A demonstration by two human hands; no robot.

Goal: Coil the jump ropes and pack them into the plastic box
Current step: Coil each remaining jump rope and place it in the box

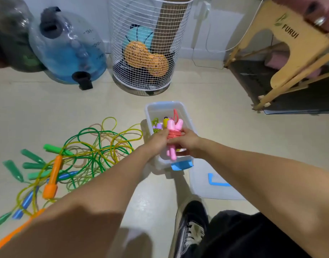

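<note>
Both hands, left hand [158,139] and right hand [187,144], clasp coiled pink jump rope [174,135] over plastic box [164,107] near edge | light, springy, slick | grip across coil, pinning handles

My hands cover most of the pink rope [174,135], so I can't see its coils well. The orange handle [9,237] runs off the picture's left edge. The small things in the box [164,107] are too blurry to tell.

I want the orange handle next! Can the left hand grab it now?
Probably not yet: the left hand helps hold the pink rope bundle over the box. Nothing covers the orange handle.
</note>
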